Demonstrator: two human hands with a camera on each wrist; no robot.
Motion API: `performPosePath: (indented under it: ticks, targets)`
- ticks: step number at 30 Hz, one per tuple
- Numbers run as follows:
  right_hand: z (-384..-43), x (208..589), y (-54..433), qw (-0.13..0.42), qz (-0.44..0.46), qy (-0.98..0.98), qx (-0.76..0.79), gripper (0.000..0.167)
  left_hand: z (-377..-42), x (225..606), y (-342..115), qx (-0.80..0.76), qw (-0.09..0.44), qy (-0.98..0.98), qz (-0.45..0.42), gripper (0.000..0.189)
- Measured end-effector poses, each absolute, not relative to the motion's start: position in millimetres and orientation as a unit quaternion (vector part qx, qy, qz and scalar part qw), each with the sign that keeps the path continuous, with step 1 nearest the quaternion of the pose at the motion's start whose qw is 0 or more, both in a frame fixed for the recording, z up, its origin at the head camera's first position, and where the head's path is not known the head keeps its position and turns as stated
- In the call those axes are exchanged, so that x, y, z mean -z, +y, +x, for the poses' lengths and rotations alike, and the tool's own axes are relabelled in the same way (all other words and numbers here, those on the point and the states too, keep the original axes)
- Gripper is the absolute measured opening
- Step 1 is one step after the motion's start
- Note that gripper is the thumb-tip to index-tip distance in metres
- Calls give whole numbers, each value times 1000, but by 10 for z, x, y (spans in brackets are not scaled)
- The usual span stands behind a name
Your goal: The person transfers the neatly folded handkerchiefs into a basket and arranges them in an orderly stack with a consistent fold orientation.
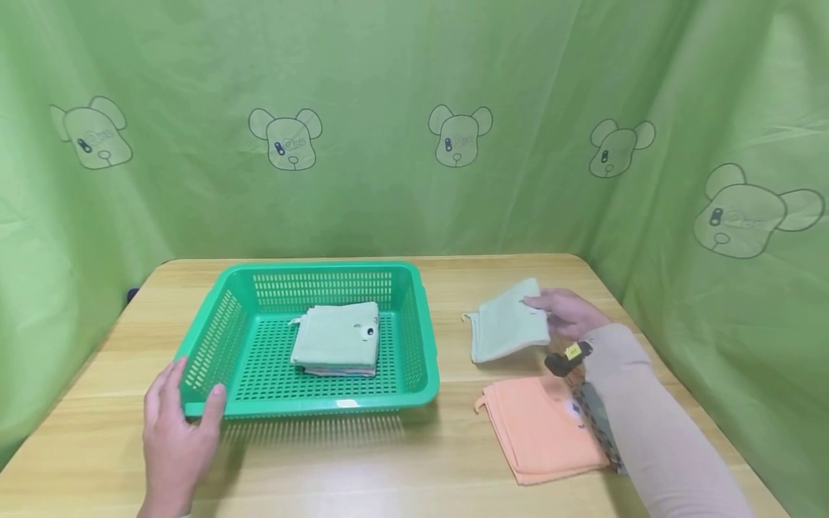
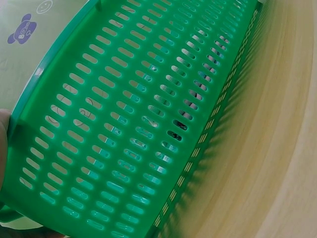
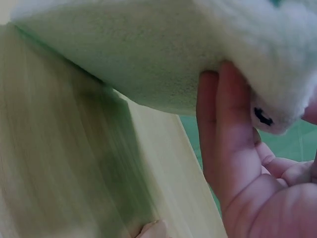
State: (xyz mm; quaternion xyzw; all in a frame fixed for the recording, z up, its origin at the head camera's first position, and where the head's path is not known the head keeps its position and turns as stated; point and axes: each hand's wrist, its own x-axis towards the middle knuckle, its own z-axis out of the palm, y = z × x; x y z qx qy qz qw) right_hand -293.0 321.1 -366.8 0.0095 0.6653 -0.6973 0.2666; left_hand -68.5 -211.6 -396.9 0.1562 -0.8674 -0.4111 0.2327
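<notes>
My left hand (image 1: 178, 424) holds the near left corner of a green plastic basket (image 1: 427, 345), its thumb at the front rim and its fingers along the left side. Inside the basket lies a stack of folded cloths, with a pale green towel (image 1: 330, 334) on top. My right hand (image 1: 570, 311) pinches the right edge of another folded pale green towel (image 1: 508, 324), which is tilted and raised at that edge. In the right wrist view, two fingers (image 3: 233, 114) lie under the fuzzy towel (image 3: 133, 64).
A folded orange towel (image 1: 537, 428) lies on the wooden table (image 1: 447, 475) near the right forearm. Beside it, a darker patterned cloth (image 1: 599, 417) is partly hidden by the sleeve. Green curtain (image 1: 376, 194) hangs behind and along both sides.
</notes>
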Motion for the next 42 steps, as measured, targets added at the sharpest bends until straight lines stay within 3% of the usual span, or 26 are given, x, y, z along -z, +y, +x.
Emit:
performPosePath:
  ticks: [11,19,42]
  targets:
    - [-2930,3613,3145,278,-7,633,723,19,-703,3987,-2121,412,241,-866,149,67]
    - [-2916,3572,3084,263,-4,635,727,28,-705,3990,-2119,413,243,-865,145,67]
    - [-2920,3453,2950,266,-25,607,748,15,-681,3960,-2113,415,242,-865,150,67]
